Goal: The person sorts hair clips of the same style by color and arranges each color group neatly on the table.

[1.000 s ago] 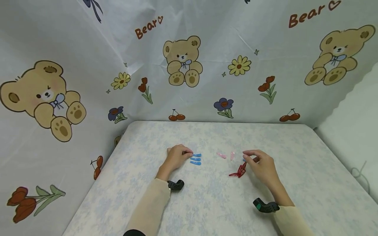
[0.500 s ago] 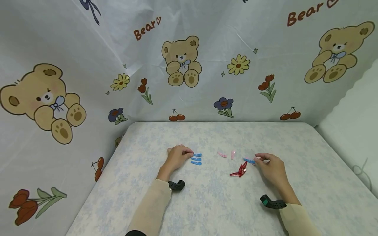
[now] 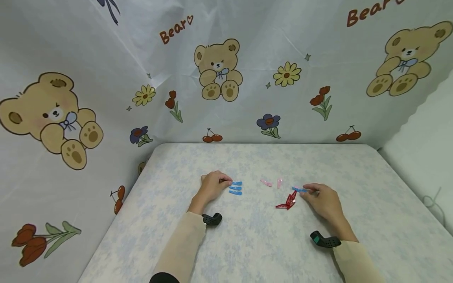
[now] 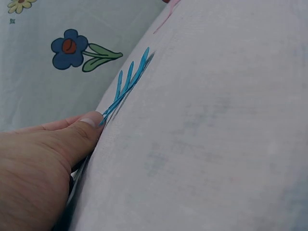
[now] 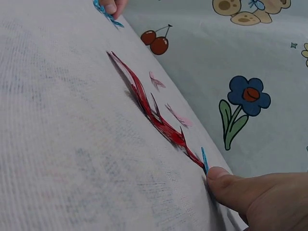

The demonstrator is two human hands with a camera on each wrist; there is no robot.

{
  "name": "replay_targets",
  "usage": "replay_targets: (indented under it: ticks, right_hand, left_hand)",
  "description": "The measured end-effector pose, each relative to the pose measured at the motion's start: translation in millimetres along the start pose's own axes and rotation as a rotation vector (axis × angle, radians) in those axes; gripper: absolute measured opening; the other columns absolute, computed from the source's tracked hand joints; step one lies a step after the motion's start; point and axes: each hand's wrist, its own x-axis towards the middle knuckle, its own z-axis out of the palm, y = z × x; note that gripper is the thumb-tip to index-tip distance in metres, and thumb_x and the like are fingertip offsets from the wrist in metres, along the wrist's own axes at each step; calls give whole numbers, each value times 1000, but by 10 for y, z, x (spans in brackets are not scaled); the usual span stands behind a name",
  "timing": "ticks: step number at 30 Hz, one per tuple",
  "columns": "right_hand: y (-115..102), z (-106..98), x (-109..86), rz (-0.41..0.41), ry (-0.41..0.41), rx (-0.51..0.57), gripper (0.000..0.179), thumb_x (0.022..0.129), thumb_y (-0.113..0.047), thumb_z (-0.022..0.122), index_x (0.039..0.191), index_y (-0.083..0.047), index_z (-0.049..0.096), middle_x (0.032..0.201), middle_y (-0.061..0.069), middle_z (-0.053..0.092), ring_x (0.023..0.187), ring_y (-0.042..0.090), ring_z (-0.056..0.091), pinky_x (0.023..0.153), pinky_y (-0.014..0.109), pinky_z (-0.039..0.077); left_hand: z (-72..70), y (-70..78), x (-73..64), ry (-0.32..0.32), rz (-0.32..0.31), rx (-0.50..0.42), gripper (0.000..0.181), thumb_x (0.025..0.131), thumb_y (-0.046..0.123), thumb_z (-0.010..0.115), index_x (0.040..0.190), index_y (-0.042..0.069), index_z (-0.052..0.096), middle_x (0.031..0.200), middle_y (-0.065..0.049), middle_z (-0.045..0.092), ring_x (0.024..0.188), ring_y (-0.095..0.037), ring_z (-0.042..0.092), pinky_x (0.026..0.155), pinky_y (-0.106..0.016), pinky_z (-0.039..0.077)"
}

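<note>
On the desk [image 3: 255,239], three blue clips [image 3: 235,188] lie in a row running near to far, at left; the left hand [image 3: 213,186] pinches the left end of the farthest blue clip [image 3: 238,183]; the right hand [image 3: 323,199] holds the right end of a single blue clip [image 3: 297,189] between thumb and fingers; just near of it lie bunched red clips [image 3: 291,200]; two pink clips [image 3: 266,183] lie apart, between the hands, farther than the red.

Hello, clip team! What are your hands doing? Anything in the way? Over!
Left grip pinching top blue clip. Right grip pinching another blue clip. Red clips, pink clips between, maybe obstructing.
</note>
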Motion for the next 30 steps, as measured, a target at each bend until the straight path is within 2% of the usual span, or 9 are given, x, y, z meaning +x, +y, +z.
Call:
replay_targets:
  ticks: [8, 18, 30]
  right_hand:
    - [1, -6, 12, -36, -6, -23, 28, 92, -27, 73, 113, -8, 74, 95, 12, 68, 79, 22, 59, 64, 30, 41]
    - [1, -6, 11, -39, -3, -40, 26, 92, -26, 72, 111, -7, 75, 89, 9, 67, 74, 19, 55, 62, 29, 38]
    - [-10, 6, -10, -29, -14, -42, 22, 93, -25, 72, 108, -10, 76, 90, 8, 67, 72, 18, 53, 61, 29, 36]
  left_hand:
    - [-11, 1, 19, -10, -9, 0, 8, 93, 41, 69, 96, 39, 77, 96, 19, 67, 92, -8, 62, 91, -42, 29]
    - [14, -7, 34, -12, -20, 16, 9, 92, 43, 69, 96, 39, 77, 98, 19, 68, 95, -8, 63, 92, -42, 30]
    - [19, -12, 29, -12, -24, 7, 9, 92, 43, 70, 96, 39, 77, 99, 19, 68, 96, -8, 63, 93, -42, 30]
